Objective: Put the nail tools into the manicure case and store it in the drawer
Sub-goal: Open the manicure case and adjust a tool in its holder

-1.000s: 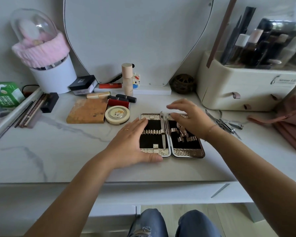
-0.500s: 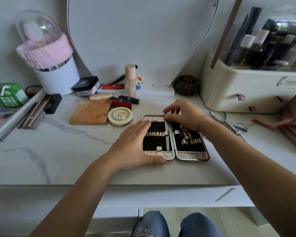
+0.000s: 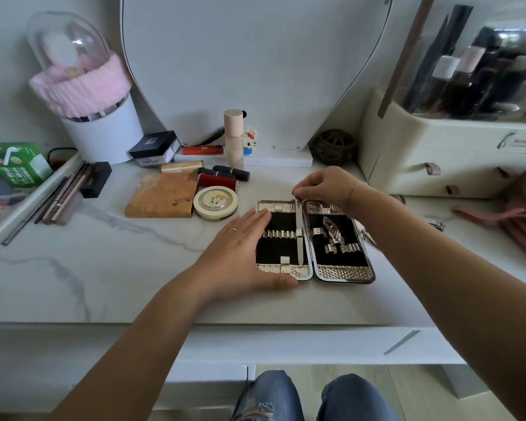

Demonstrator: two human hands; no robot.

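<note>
1. The white marble-patterned vanity top (image 3: 110,268) lies under both hands, and a drawer front with a slanted handle (image 3: 400,342) sits below the right forearm.
2. A cream cosmetics organiser (image 3: 438,153) with small drawers stands beyond and to the right of the right hand; a white brush holder with a pink band (image 3: 101,129) stands well beyond the left hand, to its left.
3. The manicure case (image 3: 315,241) lies open and flat between the two hands, its two black-lined halves side by side.
4. The left hand (image 3: 240,256) rests flat and spread on the tabletop against the case's left half, fingers reaching over the left edge and thumb along the near edge; it grips nothing.
5. The right hand (image 3: 325,185) hovers at the far edge of the case, fingertips pinched on the top end of the nail file (image 3: 299,235).
6. That file lies lengthwise in the left half, just left of the hinge, passing under the elastic loops.
7. A nail nipper (image 3: 332,230) sits in the right half, below the right wrist.
8. A brown palette (image 3: 161,194) and a round compact (image 3: 215,202) lie just beyond the left hand.
9. Loose metal nail tools (image 3: 436,224) show right of the right forearm, mostly hidden by it.
</note>
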